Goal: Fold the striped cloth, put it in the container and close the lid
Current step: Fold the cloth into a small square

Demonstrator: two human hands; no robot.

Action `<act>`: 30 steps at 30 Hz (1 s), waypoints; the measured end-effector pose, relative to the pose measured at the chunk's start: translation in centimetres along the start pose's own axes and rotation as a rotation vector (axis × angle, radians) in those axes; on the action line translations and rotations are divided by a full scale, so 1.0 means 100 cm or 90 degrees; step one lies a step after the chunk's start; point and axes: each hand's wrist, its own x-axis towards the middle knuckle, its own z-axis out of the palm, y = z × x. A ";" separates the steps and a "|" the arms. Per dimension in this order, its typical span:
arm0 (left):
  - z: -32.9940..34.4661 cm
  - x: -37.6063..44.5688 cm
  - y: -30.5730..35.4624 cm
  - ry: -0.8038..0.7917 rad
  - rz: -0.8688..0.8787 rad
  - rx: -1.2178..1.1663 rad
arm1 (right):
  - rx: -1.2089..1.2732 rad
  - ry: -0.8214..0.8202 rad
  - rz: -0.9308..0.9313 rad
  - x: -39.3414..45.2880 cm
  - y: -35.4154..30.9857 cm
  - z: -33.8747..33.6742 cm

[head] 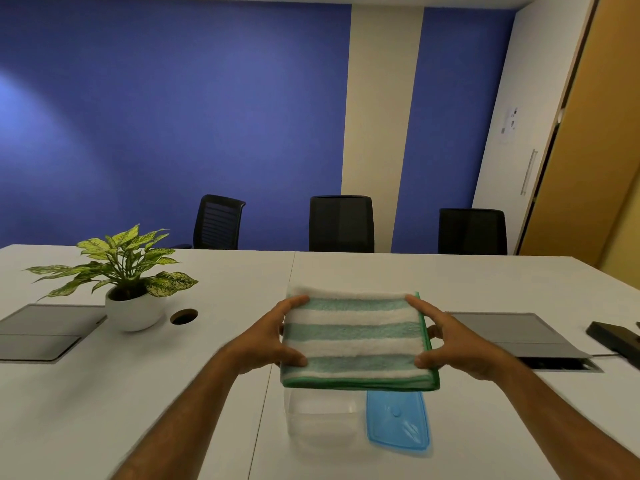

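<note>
The striped cloth (356, 341), green and white with a dark green hem, is folded into a flat square and held level in the air. My left hand (266, 337) grips its left edge and my right hand (453, 344) grips its right edge. Below its near edge stands the clear plastic container (320, 422), open on the white table (138, 393). The blue lid (398, 426) lies flat to the right of the container. The cloth hides the far parts of both.
A potted plant (128, 289) in a white bowl stands at the left, beside a round cable hole (184, 316). Grey floor-box flaps (48, 332) (512, 332) sit left and right. A black device (613, 337) lies at the far right. Three dark chairs (341, 225) line the far edge.
</note>
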 end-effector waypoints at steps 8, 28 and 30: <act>0.001 0.004 -0.003 0.004 -0.015 -0.011 | 0.009 0.001 0.021 0.003 0.001 -0.003; 0.039 0.023 0.027 0.051 -0.042 0.203 | -0.157 0.019 0.004 0.023 -0.036 0.041; 0.047 0.026 0.033 0.053 -0.037 0.217 | -0.191 0.021 -0.007 0.024 -0.040 0.049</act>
